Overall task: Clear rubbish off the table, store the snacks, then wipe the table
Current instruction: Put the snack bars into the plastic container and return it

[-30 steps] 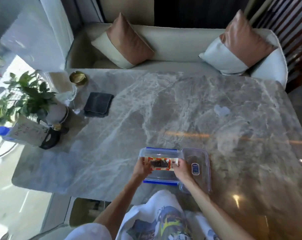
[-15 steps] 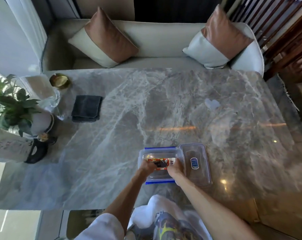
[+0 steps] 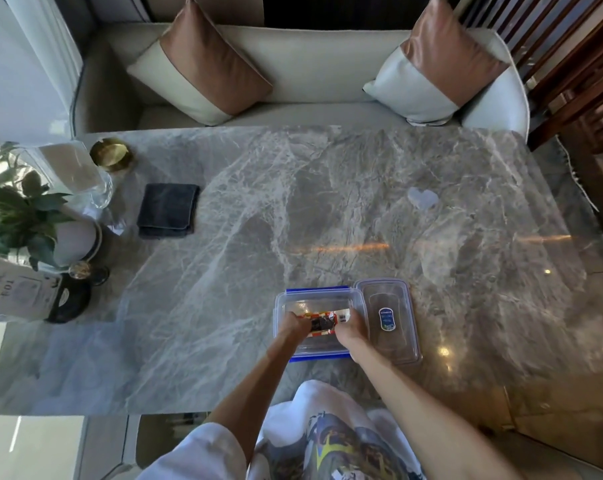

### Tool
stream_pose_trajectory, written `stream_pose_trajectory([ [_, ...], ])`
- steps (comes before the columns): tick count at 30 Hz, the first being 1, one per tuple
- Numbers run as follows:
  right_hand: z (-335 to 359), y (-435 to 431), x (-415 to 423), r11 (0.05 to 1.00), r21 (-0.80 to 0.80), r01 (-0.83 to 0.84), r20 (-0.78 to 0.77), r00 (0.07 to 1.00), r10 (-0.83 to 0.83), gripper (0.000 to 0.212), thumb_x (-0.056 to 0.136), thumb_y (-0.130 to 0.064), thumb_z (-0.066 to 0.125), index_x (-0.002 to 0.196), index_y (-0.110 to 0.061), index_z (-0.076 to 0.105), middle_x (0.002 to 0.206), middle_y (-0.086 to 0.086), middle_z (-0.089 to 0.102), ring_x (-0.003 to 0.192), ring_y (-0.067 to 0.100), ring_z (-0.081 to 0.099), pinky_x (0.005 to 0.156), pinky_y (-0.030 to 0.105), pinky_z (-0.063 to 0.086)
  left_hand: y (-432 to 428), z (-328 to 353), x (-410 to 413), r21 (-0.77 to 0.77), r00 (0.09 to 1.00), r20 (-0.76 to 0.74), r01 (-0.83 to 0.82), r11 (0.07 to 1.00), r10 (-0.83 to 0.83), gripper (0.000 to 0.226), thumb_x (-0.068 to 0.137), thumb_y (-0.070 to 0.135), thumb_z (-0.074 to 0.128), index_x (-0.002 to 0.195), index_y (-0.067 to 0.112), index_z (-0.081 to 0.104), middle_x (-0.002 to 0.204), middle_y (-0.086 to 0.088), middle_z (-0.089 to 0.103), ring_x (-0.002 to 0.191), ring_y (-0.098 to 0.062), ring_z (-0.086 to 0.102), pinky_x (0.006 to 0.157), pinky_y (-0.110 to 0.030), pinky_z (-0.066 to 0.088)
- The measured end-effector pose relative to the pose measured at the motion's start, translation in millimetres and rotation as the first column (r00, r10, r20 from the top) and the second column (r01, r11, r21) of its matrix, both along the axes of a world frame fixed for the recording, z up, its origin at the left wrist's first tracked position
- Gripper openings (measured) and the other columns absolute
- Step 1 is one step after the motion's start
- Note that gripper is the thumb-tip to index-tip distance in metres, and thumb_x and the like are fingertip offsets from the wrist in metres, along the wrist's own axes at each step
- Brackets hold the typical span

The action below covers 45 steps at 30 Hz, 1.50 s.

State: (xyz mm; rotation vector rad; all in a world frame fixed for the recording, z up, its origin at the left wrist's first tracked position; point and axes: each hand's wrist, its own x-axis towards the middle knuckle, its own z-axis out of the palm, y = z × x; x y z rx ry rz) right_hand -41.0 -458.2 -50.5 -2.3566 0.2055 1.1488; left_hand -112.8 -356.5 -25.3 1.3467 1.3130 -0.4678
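Observation:
A clear plastic storage box [image 3: 293, 298] with blue clips stands at the near edge of the grey marble table [image 3: 327, 209]. Its clear lid [image 3: 390, 320] lies flat just to the right of it. Inside the box I hold a red, white and dark snack packet [image 3: 324, 322] by both ends. My left hand [image 3: 293, 325] grips the packet's left end and my right hand [image 3: 350, 329] grips its right end. A folded dark grey cloth [image 3: 167, 209] lies far off at the left of the table.
At the table's left end stand a potted plant [image 3: 23, 220], a glass vase [image 3: 78, 174], a brass dish [image 3: 112, 154] and a printed card [image 3: 16, 294]. A small pale scrap [image 3: 423, 199] lies at the right. A sofa with two cushions [image 3: 203, 64] runs behind.
Both hands have lowered the snack packet deeper into the box. The camera has shifted, so the table sits more central in view.

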Motion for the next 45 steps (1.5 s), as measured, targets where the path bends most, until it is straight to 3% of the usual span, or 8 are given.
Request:
stream_pose_trajectory([
  [13, 8.7, 2.3, 9.3, 0.991, -0.045, -0.122, -0.059, 0.991, 0.119, 0.066, 0.095, -0.005, 0.045, 0.154, -0.012, 0.016, 0.155, 0.013, 0.035, 0.139, 0.031, 0.040, 0.114, 0.038, 0.037, 1.4, 9.5, 9.5, 0.094, 0.985, -0.096, 0.154, 0.984, -0.145, 0.030, 0.092, 0.008, 0.046, 0.118, -0.004, 0.055, 0.113, -0.019, 0.064, 0.104, -0.029, 0.062, 0.083, -0.031, 0.050],
  [20, 25.3, -14.4, 21.7, 0.939, 0.002, -0.343, 0.081, 0.936, 0.342, 0.031, 0.089, -0.010, 0.051, 0.117, -0.011, 0.064, 0.125, 0.013, 0.066, 0.114, 0.030, 0.062, 0.093, 0.034, 0.049, 7.7, 24.9, 30.4, 0.304, 0.877, -0.126, 0.479, 0.823, -0.464, 0.026, 0.082, 0.011, 0.047, 0.099, -0.001, 0.062, 0.093, -0.015, 0.067, 0.092, -0.032, 0.064, 0.071, -0.032, 0.045],
  [28, 32.9, -77.8, 34.0, 0.992, 0.020, 0.124, 0.342, 0.931, -0.124, 0.027, 0.090, -0.006, 0.049, 0.096, -0.017, 0.073, 0.105, 0.004, 0.075, 0.101, 0.027, 0.068, 0.082, 0.030, 0.050, -18.3, 29.9, 92.8, 0.437, 0.713, -0.116, 0.662, 0.609, -0.692, 0.029, 0.079, 0.005, 0.044, 0.102, 0.006, 0.062, 0.105, -0.020, 0.069, 0.096, -0.036, 0.066, 0.081, -0.041, 0.054],
  [32, 22.0, -126.2, 38.8, 0.933, -0.068, 0.354, 0.159, 0.927, -0.340, 0.031, 0.089, -0.009, 0.048, 0.115, -0.005, 0.066, 0.111, 0.017, 0.069, 0.104, 0.032, 0.065, 0.085, 0.034, 0.049, -34.2, 27.8, 134.2, 0.491, 0.659, -0.069, 0.676, 0.549, -0.749, 0.037, 0.081, 0.004, 0.046, 0.113, 0.010, 0.063, 0.119, -0.018, 0.065, 0.109, -0.035, 0.062, 0.089, -0.039, 0.051],
  [37, 15.5, -156.6, 26.5, 0.721, 0.007, 0.693, -0.259, 0.698, -0.668, 0.017, 0.092, -0.006, 0.051, 0.077, -0.013, 0.052, 0.058, 0.002, 0.037, 0.039, 0.009, 0.040, 0.044, 0.021, 0.032, -49.5, 11.7, 166.4, 0.415, 0.499, -0.151, 0.815, 0.404, -0.853, 0.050, 0.083, 0.008, 0.050, 0.133, 0.008, 0.049, 0.135, -0.020, 0.052, 0.127, -0.036, 0.049, 0.106, -0.045, 0.043],
  [41, 13.2, -165.9, 22.1, 0.533, 0.079, 0.842, -0.496, 0.498, -0.712, 0.013, 0.096, -0.002, 0.047, 0.107, -0.004, 0.055, 0.086, 0.021, 0.057, 0.082, 0.021, 0.062, 0.079, 0.029, 0.051, -54.6, -5.5, 171.8, 0.317, 0.397, -0.219, 0.893, 0.320, -0.891, 0.052, 0.085, 0.011, 0.051, 0.137, 0.011, 0.045, 0.138, -0.021, 0.048, 0.129, -0.037, 0.045, 0.108, -0.046, 0.039],
  [43, 13.0, -165.6, 23.9, 0.448, 0.073, 0.891, -0.499, 0.422, -0.757, 0.035, 0.095, -0.001, 0.050, 0.130, 0.003, 0.049, 0.127, 0.029, 0.054, 0.124, 0.032, 0.055, 0.103, 0.036, 0.047, -56.8, -12.3, 171.4, 0.312, 0.402, -0.214, 0.892, 0.328, -0.890, 0.054, 0.085, 0.011, 0.052, 0.139, 0.011, 0.045, 0.138, -0.023, 0.044, 0.129, -0.039, 0.042, 0.109, -0.045, 0.038],
  [45, 14.3, -162.4, 28.6, 0.367, 0.085, 0.926, -0.480, 0.361, -0.799, 0.041, 0.093, 0.000, 0.052, 0.134, 0.001, 0.047, 0.136, 0.027, 0.049, 0.130, 0.033, 0.049, 0.107, 0.038, 0.043, -59.1, -15.0, 171.4, 0.347, 0.450, -0.201, 0.863, 0.366, -0.870, 0.054, 0.086, 0.012, 0.053, 0.140, 0.010, 0.043, 0.137, -0.024, 0.043, 0.129, -0.040, 0.040, 0.111, -0.045, 0.035],
])
